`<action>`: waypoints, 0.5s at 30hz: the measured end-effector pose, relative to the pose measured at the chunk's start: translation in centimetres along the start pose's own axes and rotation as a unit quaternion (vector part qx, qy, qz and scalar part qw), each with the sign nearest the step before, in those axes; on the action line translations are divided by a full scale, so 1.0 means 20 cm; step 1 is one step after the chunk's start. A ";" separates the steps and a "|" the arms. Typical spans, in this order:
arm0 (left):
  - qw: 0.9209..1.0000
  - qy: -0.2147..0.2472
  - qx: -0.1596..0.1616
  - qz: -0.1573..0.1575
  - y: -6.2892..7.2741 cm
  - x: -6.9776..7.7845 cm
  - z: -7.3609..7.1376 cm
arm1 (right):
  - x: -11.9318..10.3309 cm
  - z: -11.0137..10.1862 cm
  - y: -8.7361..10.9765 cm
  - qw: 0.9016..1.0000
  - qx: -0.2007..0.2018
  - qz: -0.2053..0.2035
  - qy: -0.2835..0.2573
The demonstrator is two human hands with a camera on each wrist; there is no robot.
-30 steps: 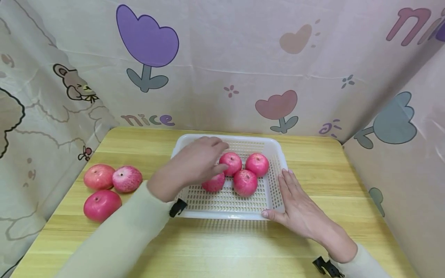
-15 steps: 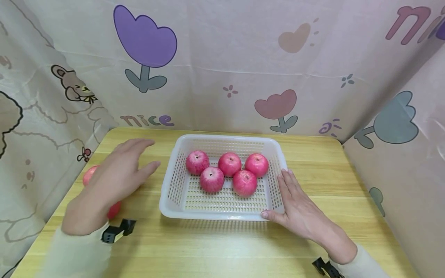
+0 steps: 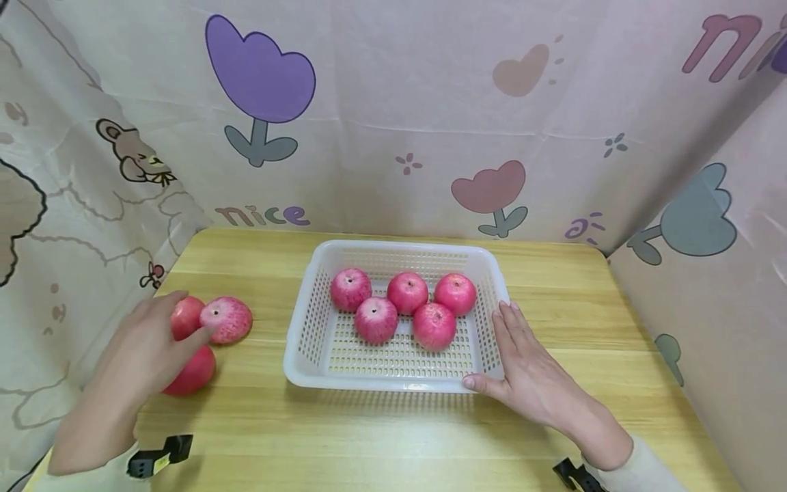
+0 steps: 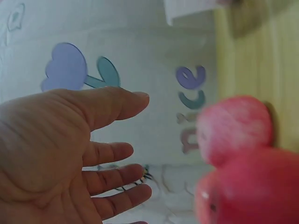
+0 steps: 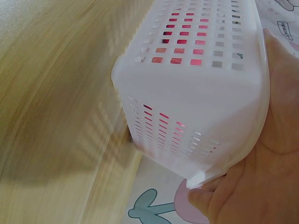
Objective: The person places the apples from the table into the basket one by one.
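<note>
My left hand (image 3: 138,348) is over the left part of the table, above and beside three apples, its fingers apart and holding nothing. In the left wrist view the open palm (image 4: 51,154) faces the apples without touching them. One apple (image 3: 229,320) is streaked pink and pale; a plain red apple (image 3: 195,372) lies in front, and another red apple (image 3: 186,318) is partly hidden by the hand. My right hand (image 3: 535,369) rests on the right end of a white plastic basket (image 3: 393,384), fingers straight along its rim and thumb at the front corner. Several apples (image 3: 376,320) sit inside it.
The wooden table (image 3: 393,444) bears everything. A printed cloth (image 3: 381,82) hangs behind it and at both sides. Black camera mounts (image 3: 161,456) sit on both wrists.
My left hand has left the basket, exposing two streaked apples at its left, and moved left and nearer the front to the loose apples. The right hand and basket have stayed put.
</note>
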State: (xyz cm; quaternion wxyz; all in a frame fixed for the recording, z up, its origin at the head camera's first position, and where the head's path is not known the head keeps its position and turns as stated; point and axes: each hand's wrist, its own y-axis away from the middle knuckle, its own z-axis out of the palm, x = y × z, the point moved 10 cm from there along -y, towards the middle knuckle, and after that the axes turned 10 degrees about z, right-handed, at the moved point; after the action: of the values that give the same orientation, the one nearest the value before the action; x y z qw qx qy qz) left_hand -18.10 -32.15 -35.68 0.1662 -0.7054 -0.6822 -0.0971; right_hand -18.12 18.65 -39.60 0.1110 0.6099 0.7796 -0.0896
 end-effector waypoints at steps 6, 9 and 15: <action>1.000 -0.006 -0.012 -0.013 0.06 -0.12 0.06 | 0.00 0.01 0.00 1.000 -0.007 0.007 -0.003; 1.000 -0.003 -0.016 -0.017 0.08 -0.16 0.09 | 0.01 0.02 0.00 1.000 -0.010 0.010 -0.005; 1.000 0.008 -0.014 -0.022 0.10 -0.21 0.13 | 0.01 0.02 0.00 1.000 -0.007 0.008 -0.004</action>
State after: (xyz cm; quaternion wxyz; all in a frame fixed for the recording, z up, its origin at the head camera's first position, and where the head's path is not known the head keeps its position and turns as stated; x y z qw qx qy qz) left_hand -16.63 -35.18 -39.91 0.1595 -0.6918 -0.6946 -0.1165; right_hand -18.10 18.72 -39.96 0.1190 0.6147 0.7749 -0.0863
